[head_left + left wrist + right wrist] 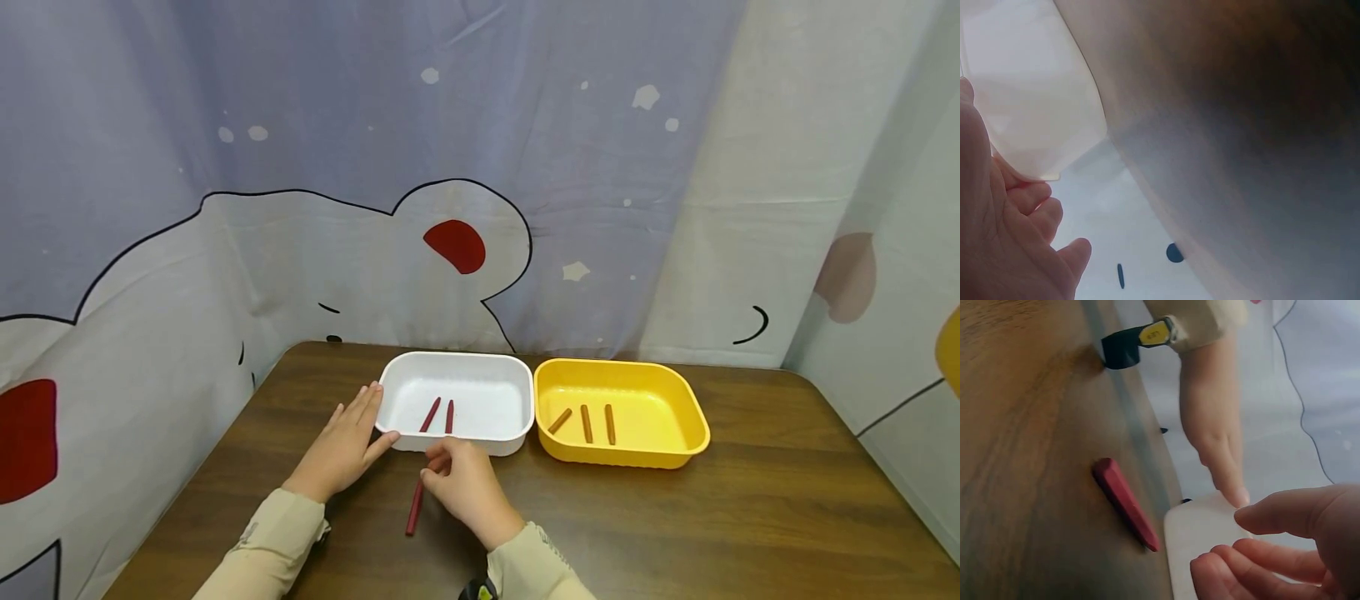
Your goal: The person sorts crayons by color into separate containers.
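Observation:
My left hand (341, 450) rests against the left end of the white tray (459, 444), its fingers fairly straight along the rim; the left wrist view shows the fingertips touching the tray wall. In front of the tray, my right hand (472, 487) hovers with fingers loosely bent and a gap between thumb and fingers. Below it on the table lies a dark red crayon (414, 510), apart from the fingers in the right wrist view, where the crayon (1125, 503) shows its full length. Inside the white tray are two dark red crayons, one slanted (431, 414) and one nearly straight (450, 417).
Right beside the white tray stands a yellow tray (615, 456) holding three orange-brown crayons, among them a middle crayon (587, 423). Both are on a brown wooden table (750, 517). A printed curtain (600, 167) hangs behind the table and at its sides.

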